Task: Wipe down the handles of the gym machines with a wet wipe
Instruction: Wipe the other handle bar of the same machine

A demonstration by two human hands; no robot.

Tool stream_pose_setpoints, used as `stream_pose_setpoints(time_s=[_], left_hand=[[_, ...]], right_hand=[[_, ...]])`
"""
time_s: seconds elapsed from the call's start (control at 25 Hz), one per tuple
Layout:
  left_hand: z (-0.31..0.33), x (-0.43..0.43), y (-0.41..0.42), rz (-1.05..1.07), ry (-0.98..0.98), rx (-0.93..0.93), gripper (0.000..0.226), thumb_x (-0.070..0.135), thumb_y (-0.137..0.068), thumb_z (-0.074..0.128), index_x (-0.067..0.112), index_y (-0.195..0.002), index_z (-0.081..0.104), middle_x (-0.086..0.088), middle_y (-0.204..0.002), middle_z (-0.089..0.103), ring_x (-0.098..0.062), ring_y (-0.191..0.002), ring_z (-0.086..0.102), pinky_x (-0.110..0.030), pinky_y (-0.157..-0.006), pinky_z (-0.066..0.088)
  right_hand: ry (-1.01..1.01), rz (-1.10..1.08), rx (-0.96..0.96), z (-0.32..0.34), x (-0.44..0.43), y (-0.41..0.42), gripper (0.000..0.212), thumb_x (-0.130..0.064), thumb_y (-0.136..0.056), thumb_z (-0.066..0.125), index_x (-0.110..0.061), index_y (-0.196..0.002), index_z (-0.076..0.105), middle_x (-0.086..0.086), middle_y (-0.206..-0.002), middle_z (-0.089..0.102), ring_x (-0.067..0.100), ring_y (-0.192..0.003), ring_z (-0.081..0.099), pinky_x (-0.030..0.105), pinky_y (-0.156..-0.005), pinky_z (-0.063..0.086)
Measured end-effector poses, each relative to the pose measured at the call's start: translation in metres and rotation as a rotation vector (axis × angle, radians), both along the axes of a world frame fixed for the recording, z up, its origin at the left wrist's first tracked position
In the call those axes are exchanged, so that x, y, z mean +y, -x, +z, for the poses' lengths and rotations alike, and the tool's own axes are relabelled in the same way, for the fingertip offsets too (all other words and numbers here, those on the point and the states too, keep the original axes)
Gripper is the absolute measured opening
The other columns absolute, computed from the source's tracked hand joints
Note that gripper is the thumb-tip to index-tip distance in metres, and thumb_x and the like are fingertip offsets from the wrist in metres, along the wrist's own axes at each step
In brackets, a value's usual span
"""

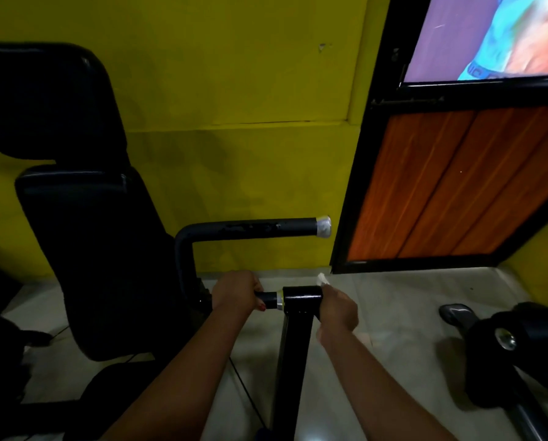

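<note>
The near handle (269, 300) lies level and runs left to right across the person's front. It pokes out leftward from a black collar (301, 299) that sits on top of a black post (293, 361).

The left hand (236, 294) is clenched round the outer end of that handle, so only a short bare stretch shows between its knuckles and the collar. The right hand (338, 308) is on the other side, pressed against the collar's right face. Its fingers are curled round a white wet wipe (322, 278), and a corner of the wipe sticks up above the knuckles.

So the wipe is just right of the collar, and the grip that needs cleaning lies to its left, mostly under the other hand. To my eye, the right hand must cross over the collar and travel leftward along the bar, and the left hand must let go first.

A second handle (250, 229) sits further off, near the yellow wall (234, 74). It is parallel to the first, and its silver-capped end (324, 226) points right, almost straight beyond the wipe. The right hand is the nearer one to that end.
</note>
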State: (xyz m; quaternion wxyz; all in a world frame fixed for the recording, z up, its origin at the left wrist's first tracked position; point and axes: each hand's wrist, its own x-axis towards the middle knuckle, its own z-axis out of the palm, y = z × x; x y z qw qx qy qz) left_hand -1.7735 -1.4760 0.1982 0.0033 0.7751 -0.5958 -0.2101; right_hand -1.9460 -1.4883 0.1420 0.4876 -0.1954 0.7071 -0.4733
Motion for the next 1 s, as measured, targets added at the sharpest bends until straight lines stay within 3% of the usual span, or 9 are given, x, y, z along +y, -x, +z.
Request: stream_pose_setpoints(time_s=[0.08, 0.16, 0.32, 0.4, 0.52, 0.6, 0.68, 0.8, 1.0], left_hand=[[-0.002, -0.002, -0.001, -0.014, 0.009, -0.004, 0.041, 0.030, -0.070, 0.084, 0.027, -0.109, 0.073, 0.000, -0.112, 0.070, -0.018, -0.104, 0.063, -0.028, -0.084, 0.051], [-0.003, -0.003, -0.002, -0.029, 0.007, -0.012, 0.041, 0.031, -0.070, 0.084, 0.027, -0.110, 0.072, 0.001, -0.113, 0.069, -0.017, -0.105, 0.063, -0.027, -0.083, 0.049], [-0.004, -0.002, -0.005, -0.027, 0.026, 0.019, 0.038, 0.035, -0.069, 0.083, 0.029, -0.106, 0.074, 0.002, -0.108, 0.072, -0.016, -0.101, 0.065, -0.027, -0.082, 0.050], [-0.004, 0.003, -0.007, -0.033, 0.048, 0.032, 0.038, 0.037, -0.071, 0.082, 0.029, -0.107, 0.074, 0.001, -0.106, 0.072, -0.016, -0.100, 0.065, -0.026, -0.081, 0.049], [-0.005, 0.011, -0.009, -0.027, 0.115, 0.056, 0.036, 0.040, -0.071, 0.080, 0.027, -0.104, 0.075, 0.001, -0.102, 0.072, -0.015, -0.096, 0.065, -0.025, -0.077, 0.048], [-0.006, 0.015, -0.010, -0.010, 0.142, 0.078, 0.035, 0.041, -0.070, 0.080, 0.026, -0.102, 0.076, 0.002, -0.102, 0.072, -0.015, -0.096, 0.065, -0.028, -0.079, 0.050], [-0.007, 0.017, -0.010, 0.007, 0.159, 0.080, 0.035, 0.043, -0.070, 0.079, 0.027, -0.102, 0.076, 0.003, -0.102, 0.072, -0.014, -0.096, 0.064, -0.029, -0.079, 0.051], [-0.007, 0.015, -0.010, 0.012, 0.144, 0.079, 0.035, 0.042, -0.071, 0.079, 0.027, -0.101, 0.076, 0.002, -0.100, 0.072, -0.015, -0.096, 0.064, -0.028, -0.077, 0.049], [-0.008, 0.017, -0.013, -0.026, 0.143, 0.072, 0.038, 0.045, -0.072, 0.077, 0.028, -0.106, 0.075, 0.002, -0.103, 0.071, -0.016, -0.099, 0.064, -0.027, -0.077, 0.046]], right_hand=[[-0.098, 0.073, 0.013, -0.002, -0.008, 0.008, 0.032, -0.045, -0.078, 0.076, -0.013, -0.079, 0.075, 0.007, -0.081, 0.072, 0.026, -0.082, 0.068, 0.038, -0.082, 0.055], [-0.059, 0.089, 0.287, -0.001, 0.011, 0.000, 0.037, -0.047, -0.086, 0.065, -0.012, -0.080, 0.075, 0.009, -0.078, 0.071, 0.027, -0.080, 0.067, 0.030, -0.073, 0.048], [0.352, -0.037, 0.541, 0.001, 0.044, -0.017, 0.014, -0.016, -0.090, 0.064, -0.011, -0.092, 0.076, 0.004, -0.083, 0.073, 0.016, -0.075, 0.064, 0.024, -0.067, 0.044], [0.432, 0.213, 0.746, 0.001, 0.023, -0.020, 0.013, -0.012, -0.089, 0.060, -0.012, -0.084, 0.072, 0.003, -0.085, 0.071, 0.017, -0.078, 0.065, 0.025, -0.066, 0.044], [0.163, 0.875, 1.036, 0.014, -0.020, -0.023, 0.030, -0.023, -0.094, 0.046, -0.016, -0.066, 0.053, 0.010, -0.090, 0.066, 0.027, -0.089, 0.064, 0.025, -0.063, 0.034], [-0.006, 1.193, 1.046, 0.026, -0.042, -0.029, 0.029, -0.028, -0.096, 0.042, -0.012, -0.084, 0.063, 0.011, -0.102, 0.064, 0.030, -0.099, 0.061, 0.027, -0.070, 0.038], [0.142, 1.344, 1.075, 0.027, -0.046, -0.032, 0.028, -0.027, -0.092, 0.047, -0.012, -0.094, 0.071, 0.010, -0.099, 0.067, 0.029, -0.094, 0.062, 0.029, -0.069, 0.041], [0.592, 1.114, 1.074, 0.008, -0.021, -0.018, 0.025, -0.032, -0.090, 0.054, -0.018, -0.083, 0.073, 0.003, -0.083, 0.069, 0.021, -0.079, 0.063, 0.030, -0.064, 0.046], [1.263, 0.644, 1.193, -0.042, 0.022, 0.002, 0.023, -0.021, -0.094, 0.059, -0.006, -0.101, 0.075, 0.011, -0.110, 0.070, 0.020, -0.110, 0.061, 0.035, -0.099, 0.048]])
